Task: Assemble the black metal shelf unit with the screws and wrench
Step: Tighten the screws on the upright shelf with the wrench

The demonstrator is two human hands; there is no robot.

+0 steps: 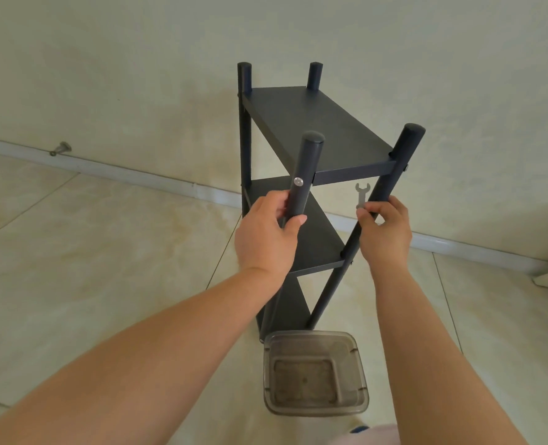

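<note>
I'm looking at the shelf unit [314,149] standing upright on the floor tiles, three boards on, so it's looking mostly built. My left hand [266,239] is wrapping the near-left post, right hand [385,229] is gripping the near-right post while pinching the wrench [361,195]. Probably just final tightening left; the plastic tub [314,374] is looking empty.

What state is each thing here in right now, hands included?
Shelf unit: standing upright on the floor, boards fitted to the posts.
Left hand: grips the near left post.
Right hand: holds the near right post and pinches the wrench.
Wrench: upright, off any screw.
Screw: seated in the left post.
Plastic tub: on the floor, open.
</note>
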